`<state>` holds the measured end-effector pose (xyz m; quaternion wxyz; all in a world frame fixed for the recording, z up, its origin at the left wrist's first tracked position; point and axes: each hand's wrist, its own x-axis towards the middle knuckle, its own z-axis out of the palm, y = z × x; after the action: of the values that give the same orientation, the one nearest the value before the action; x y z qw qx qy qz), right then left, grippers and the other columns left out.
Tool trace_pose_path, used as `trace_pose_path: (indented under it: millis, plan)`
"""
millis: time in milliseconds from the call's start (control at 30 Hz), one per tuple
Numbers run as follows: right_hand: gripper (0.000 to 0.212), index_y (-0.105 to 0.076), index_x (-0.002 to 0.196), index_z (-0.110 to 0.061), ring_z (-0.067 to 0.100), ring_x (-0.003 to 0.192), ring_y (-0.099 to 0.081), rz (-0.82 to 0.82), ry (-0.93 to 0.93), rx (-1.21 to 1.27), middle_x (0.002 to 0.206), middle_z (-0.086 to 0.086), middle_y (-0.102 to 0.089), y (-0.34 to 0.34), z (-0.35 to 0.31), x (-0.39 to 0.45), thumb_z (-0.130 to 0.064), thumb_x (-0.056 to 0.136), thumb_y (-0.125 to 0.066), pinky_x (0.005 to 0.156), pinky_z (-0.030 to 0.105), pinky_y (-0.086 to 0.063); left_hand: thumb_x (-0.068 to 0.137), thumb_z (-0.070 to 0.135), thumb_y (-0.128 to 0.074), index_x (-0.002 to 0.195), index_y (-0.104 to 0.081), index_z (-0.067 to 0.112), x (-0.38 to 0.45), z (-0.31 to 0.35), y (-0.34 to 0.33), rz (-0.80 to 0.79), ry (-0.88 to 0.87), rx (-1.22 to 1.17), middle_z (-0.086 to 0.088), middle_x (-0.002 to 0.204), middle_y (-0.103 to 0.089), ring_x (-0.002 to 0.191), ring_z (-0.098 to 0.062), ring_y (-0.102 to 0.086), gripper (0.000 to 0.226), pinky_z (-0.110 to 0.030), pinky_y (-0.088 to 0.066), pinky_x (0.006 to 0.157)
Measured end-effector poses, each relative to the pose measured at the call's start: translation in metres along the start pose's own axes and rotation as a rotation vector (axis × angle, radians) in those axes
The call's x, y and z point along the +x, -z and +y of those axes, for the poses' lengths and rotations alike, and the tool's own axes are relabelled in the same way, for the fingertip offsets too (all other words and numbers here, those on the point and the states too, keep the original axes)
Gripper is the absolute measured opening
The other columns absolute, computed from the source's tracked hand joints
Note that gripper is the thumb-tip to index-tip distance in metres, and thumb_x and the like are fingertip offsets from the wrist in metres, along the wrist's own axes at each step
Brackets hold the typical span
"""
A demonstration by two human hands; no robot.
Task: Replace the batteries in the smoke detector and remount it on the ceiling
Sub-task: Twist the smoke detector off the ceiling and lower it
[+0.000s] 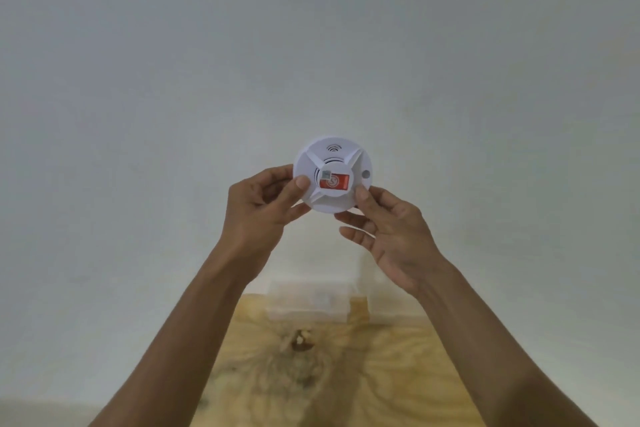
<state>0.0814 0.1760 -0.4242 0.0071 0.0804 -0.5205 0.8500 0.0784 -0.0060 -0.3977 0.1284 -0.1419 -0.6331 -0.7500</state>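
Note:
A round white smoke detector point(332, 163) with a red sticker in its middle and a small sound symbol near its top is held up against the pale ceiling point(311, 45). My left hand point(266, 204) grips its left edge, thumb on the face. My right hand point(388, 229) holds its lower right edge with thumb and fingertips, the other fingers spread. Both arms reach upward. I cannot tell whether the detector touches the ceiling. No batteries are in view.
A wooden panel point(398, 374) with a dark knot fills the bottom centre. A blurred white box-like fixture point(308, 302) sits at its top edge. Plain pale wall or ceiling surrounds everything else.

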Motion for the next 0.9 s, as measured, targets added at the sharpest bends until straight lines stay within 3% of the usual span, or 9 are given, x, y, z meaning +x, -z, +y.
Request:
trace_pose_path:
  millis: [100,200,333,467,567,667,733,800,900]
  plan:
    - [0.043,-0.065,0.117,-0.004,0.030,0.092,-0.073,-0.014,-0.030,0.038,0.112,0.016,-0.073,0.016,0.039,-0.016,-0.029,0.082,-0.069,0.073,0.032,-0.059,0.087,0.015,-0.067,0.110,-0.070,0.006,-0.025,-0.037,0.009,-0.012,0.013,-0.023,-0.009,0.101,-0.079,0.099,-0.023,-0.075,0.025,-0.031,-0.061,0.083]
    - [0.040,-0.067,0.113,-0.005,0.032,0.087,-0.074,0.014,0.010,0.027,0.105,0.019,-0.075,0.026,0.066,-0.036,-0.025,0.080,-0.072,0.073,0.030,-0.060,0.091,0.023,-0.064,0.116,-0.070,0.005,-0.051,-0.061,0.018,-0.027,0.054,-0.032,-0.011,0.109,-0.078,0.107,-0.024,-0.073,0.031,-0.037,-0.057,0.096]
    - [0.027,-0.071,0.109,-0.011,0.027,0.085,-0.076,0.090,0.178,-0.300,0.099,0.011,-0.077,0.034,0.085,-0.069,-0.019,0.084,-0.075,0.075,0.030,-0.060,0.101,0.041,-0.049,0.111,-0.075,0.007,-0.084,-0.064,0.026,-0.083,0.167,0.053,-0.008,0.111,-0.077,0.108,-0.022,-0.072,0.044,-0.036,-0.052,0.101]
    - [0.026,-0.073,0.108,-0.016,0.009,0.080,-0.072,0.110,0.391,-0.726,0.101,-0.003,-0.075,0.033,0.096,-0.102,-0.017,0.082,-0.079,0.072,0.019,-0.057,0.081,0.062,-0.070,0.101,-0.080,0.011,-0.109,-0.063,0.031,-0.150,0.185,0.227,-0.008,0.103,-0.079,0.106,-0.024,-0.072,0.055,-0.044,-0.053,0.101]
    - [0.035,-0.073,0.112,-0.015,0.010,0.085,-0.071,0.058,0.500,-0.834,0.106,-0.001,-0.073,0.030,0.102,-0.123,-0.016,0.078,-0.082,0.075,0.021,-0.059,0.062,0.065,-0.084,0.089,-0.080,0.012,-0.129,-0.064,0.034,-0.116,0.185,0.274,-0.008,0.093,-0.078,0.095,-0.030,-0.073,0.060,-0.056,-0.054,0.095]
    - [0.050,-0.071,0.118,-0.018,0.008,0.091,-0.071,0.004,0.369,-0.808,0.110,-0.007,-0.072,0.029,0.099,-0.138,-0.029,0.071,-0.085,0.079,0.019,-0.057,0.059,0.053,-0.088,0.087,-0.078,0.009,-0.145,-0.066,0.040,-0.057,0.161,0.219,-0.007,0.094,-0.073,0.087,-0.024,-0.071,0.054,-0.054,-0.055,0.090]
    - [0.069,-0.064,0.128,-0.017,0.003,0.097,-0.071,-0.095,0.166,-0.725,0.114,-0.008,-0.071,0.033,0.097,-0.142,-0.036,0.065,-0.085,0.082,0.017,-0.055,0.057,0.048,-0.091,0.097,-0.077,0.009,-0.154,-0.072,0.044,-0.032,0.142,0.196,-0.009,0.106,-0.074,0.091,-0.021,-0.073,0.058,-0.035,-0.061,0.079]
    - [0.082,-0.054,0.136,-0.012,0.006,0.104,-0.070,-0.192,-0.020,-0.562,0.119,-0.002,-0.072,0.037,0.101,-0.144,-0.032,0.064,-0.086,0.086,0.022,-0.056,0.060,0.037,-0.094,0.109,-0.074,0.006,-0.162,-0.081,0.046,-0.076,0.152,0.156,-0.007,0.109,-0.075,0.092,-0.017,-0.075,0.061,-0.022,-0.058,0.071]
    - [0.097,-0.047,0.142,-0.010,0.012,0.112,-0.068,-0.189,-0.097,-0.491,0.126,-0.001,-0.069,0.046,0.116,-0.142,-0.022,0.057,-0.091,0.096,0.035,-0.055,0.061,0.031,-0.093,0.122,-0.068,0.009,-0.166,-0.099,0.049,-0.144,0.169,0.171,0.002,0.111,-0.077,0.103,-0.014,-0.073,0.070,-0.023,-0.058,0.079]
